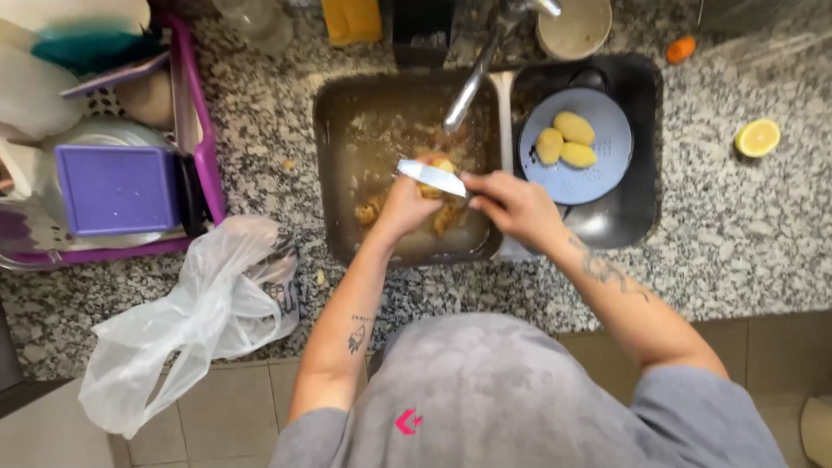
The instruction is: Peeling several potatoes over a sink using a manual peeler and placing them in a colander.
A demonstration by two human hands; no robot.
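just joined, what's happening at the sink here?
A person is peeling a yellow potato over the left sink basin. The left hand holds the potato; the right hand holds a silver-bladed knife against it. Peelings lie in the basin. Three peeled potatoes sit in a pale blue colander in the right basin. A halved lemon rests on the granite counter.

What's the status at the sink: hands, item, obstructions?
Left hand grips a yellow potato over the sink. Right hand holds a silver-bladed knife against it. Faucet close above.
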